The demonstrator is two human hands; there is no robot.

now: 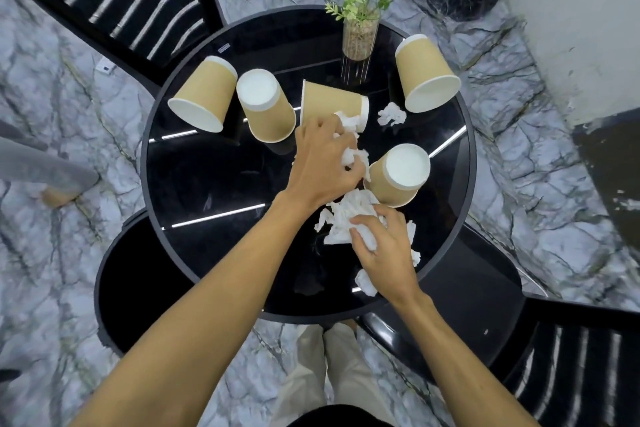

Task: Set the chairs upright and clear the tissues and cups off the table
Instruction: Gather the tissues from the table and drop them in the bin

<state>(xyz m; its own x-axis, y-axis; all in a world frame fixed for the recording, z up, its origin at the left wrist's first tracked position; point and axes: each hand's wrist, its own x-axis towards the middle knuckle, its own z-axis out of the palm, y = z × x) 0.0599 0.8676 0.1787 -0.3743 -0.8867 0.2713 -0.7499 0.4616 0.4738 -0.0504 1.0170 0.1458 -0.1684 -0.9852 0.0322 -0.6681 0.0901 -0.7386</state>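
Note:
Several tan paper cups lie or stand upside down on the round black table (207,184): one on its side at the left (204,97), one inverted (266,107), one on its side in the middle (329,100), one at the right (426,73), one inverted near my hands (398,177). My left hand (325,163) is closed around crumpled white tissues (349,156) at the table's centre. My right hand (384,246) grips a bigger wad of tissue (346,215). Loose tissue balls lie at the right (391,114) and near the front edge (365,282).
A small glass vase with a green plant (360,35) stands at the table's far side. Black slatted chairs are at the upper left (114,0) and lower right (571,367); a black round seat (138,288) sits at the lower left. Another person's leg (45,173) shows at the left.

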